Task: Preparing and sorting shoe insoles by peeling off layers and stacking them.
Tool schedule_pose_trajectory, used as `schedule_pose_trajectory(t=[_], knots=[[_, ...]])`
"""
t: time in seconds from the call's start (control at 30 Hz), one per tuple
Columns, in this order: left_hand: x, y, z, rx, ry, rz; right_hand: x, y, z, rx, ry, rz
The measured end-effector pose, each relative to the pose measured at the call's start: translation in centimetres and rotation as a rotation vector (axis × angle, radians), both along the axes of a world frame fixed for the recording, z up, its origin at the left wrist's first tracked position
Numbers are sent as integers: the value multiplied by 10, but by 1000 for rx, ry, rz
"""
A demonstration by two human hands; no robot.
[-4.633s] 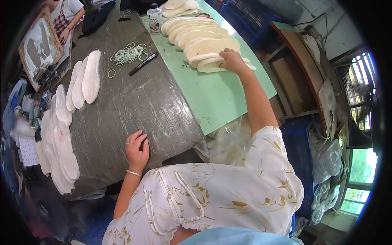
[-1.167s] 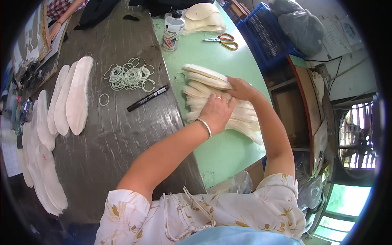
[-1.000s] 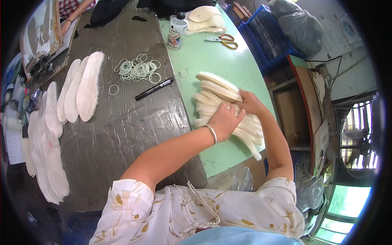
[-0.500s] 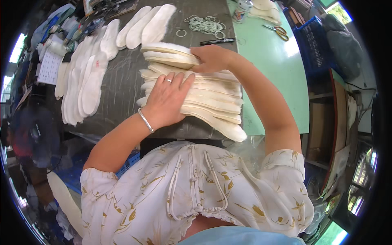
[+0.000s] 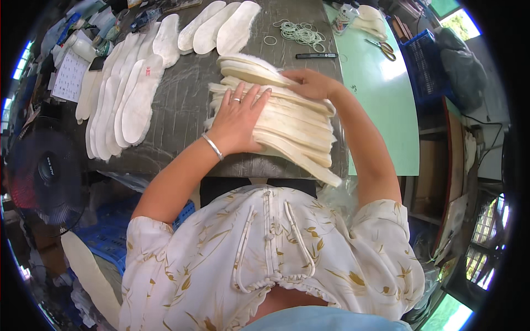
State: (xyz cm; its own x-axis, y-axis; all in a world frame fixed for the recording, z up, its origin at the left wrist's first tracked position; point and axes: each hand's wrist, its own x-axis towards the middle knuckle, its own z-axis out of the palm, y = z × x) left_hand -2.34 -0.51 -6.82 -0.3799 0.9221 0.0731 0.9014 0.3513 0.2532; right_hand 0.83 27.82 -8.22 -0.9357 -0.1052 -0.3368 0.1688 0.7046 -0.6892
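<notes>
A row of cream fleecy insoles point(image 5: 292, 124) stands on edge, pressed together, on the dark table in front of me. My left hand point(image 5: 237, 124) lies over the row's left part, fingers spread, with a ring and a bracelet. At the far end of the row, a few insoles point(image 5: 251, 69) lean away from the rest, fleece showing on the outermost. My right hand point(image 5: 314, 85) closes around their right end; its fingertips are partly hidden.
More insoles point(image 5: 135, 102) overlap at the left, others point(image 5: 237, 27) behind. Pale rubber bands point(image 5: 302, 34) and a black marker point(image 5: 316, 55) lie beyond the row. Scissors point(image 5: 382, 49) and a bottle point(image 5: 345, 17) are on the green mat point(image 5: 386, 121). A fan point(image 5: 47, 174) stands left.
The whole view has shifted, so the table's things sit further right. My right hand has come slightly nearer to me at the insoles' end. The left hand stays on the row.
</notes>
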Motion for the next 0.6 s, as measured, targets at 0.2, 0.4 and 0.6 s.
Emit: schedule_pose_trajectory(t=[0.2,0.4,0.6], knots=[[41,-14,11,53,-47,-17,28,-22,0,-45,31,151],[22,-27,15,-45,-194,-121,27,-14,-8,-333,-42,-82],[-90,-16,-43,740,-612,265,44,-13,-12,-359,125,-130]])
